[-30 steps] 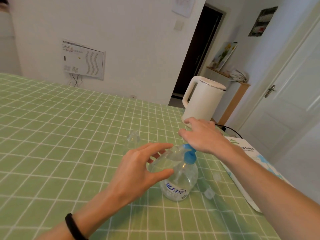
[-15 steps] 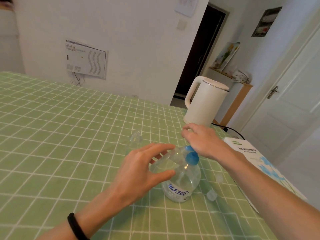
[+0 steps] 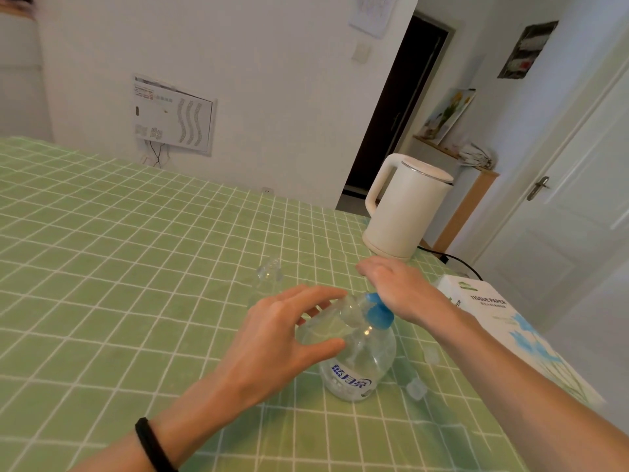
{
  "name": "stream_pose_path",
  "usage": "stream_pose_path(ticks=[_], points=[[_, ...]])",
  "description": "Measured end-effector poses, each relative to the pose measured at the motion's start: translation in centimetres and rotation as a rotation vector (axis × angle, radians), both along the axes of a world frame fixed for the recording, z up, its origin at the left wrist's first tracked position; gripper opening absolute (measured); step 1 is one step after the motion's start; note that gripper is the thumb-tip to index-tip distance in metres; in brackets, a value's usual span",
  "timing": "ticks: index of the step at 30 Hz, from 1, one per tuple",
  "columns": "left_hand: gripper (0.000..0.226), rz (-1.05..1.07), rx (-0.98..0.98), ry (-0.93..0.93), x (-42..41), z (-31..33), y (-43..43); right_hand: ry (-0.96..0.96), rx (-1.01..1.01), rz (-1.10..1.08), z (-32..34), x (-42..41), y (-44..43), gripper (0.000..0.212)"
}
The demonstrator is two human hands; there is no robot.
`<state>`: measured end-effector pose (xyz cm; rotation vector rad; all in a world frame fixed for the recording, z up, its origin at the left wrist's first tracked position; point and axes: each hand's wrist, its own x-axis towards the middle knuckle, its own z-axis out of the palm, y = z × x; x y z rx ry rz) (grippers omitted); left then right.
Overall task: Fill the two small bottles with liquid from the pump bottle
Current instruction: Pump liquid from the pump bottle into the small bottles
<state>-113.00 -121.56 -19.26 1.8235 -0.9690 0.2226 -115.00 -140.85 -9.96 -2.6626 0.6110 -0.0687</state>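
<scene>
A clear pump bottle (image 3: 357,366) with a blue pump head (image 3: 377,313) and a blue printed label stands on the green checked table (image 3: 102,267). My left hand (image 3: 272,345) grips a small clear bottle (image 3: 326,330), tilted with its mouth toward the pump spout. My right hand (image 3: 398,287) lies palm down, its heel resting on the blue pump head and its fingers stretched out. A second small clear bottle (image 3: 269,272) stands by itself on the table just beyond my left hand.
Two small clear caps (image 3: 416,388) (image 3: 431,354) lie on the cloth right of the pump bottle. A white kettle (image 3: 405,212) with a black cord stands at the far right. A tissue paper pack (image 3: 503,321) lies along the right table edge.
My right hand has sunk slightly onto the pump head. My left hand keeps the small bottle at the spout. The view has shifted a little.
</scene>
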Motion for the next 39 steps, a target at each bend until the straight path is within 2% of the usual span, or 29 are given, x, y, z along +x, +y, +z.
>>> stream_pose_path(ticks=[5,7,11,14,17,21,27,33,37,39], points=[[0.058,0.005,0.005,0.008,0.1,0.5,0.1,0.019,-0.150,-0.004,1.6,0.3,0.2,0.039],[0.058,0.010,0.010,0.002,0.2,0.6,0.1,-0.013,-0.093,0.005,1.3,0.4,0.3,0.038],[0.059,0.027,0.031,-0.004,0.3,-0.1,0.2,0.052,0.065,-0.051,-0.2,0.0,0.8,0.042],[0.060,0.020,0.029,0.002,0.1,-0.1,0.1,-0.019,-0.006,-0.012,-0.3,-0.2,0.4,0.036],[0.061,0.020,0.012,0.004,0.0,0.1,0.1,-0.041,0.015,-0.023,0.1,-0.2,0.3,0.027],[0.062,0.025,0.006,0.000,0.1,0.3,0.2,-0.056,-0.130,-0.017,1.0,-0.1,0.4,0.060],[0.061,0.028,0.012,-0.007,0.3,0.0,0.1,-0.035,0.036,-0.035,-0.3,0.0,0.1,0.065],[0.061,0.023,-0.009,0.001,0.0,0.0,0.1,-0.037,-0.059,-0.018,-0.1,0.0,-0.1,0.066],[0.060,0.022,-0.008,-0.004,0.1,0.2,0.0,-0.020,-0.228,-0.009,0.7,0.5,-0.5,0.067],[0.060,0.021,-0.006,-0.008,0.1,0.2,0.0,0.000,-0.227,0.010,0.5,0.7,-0.5,0.063]])
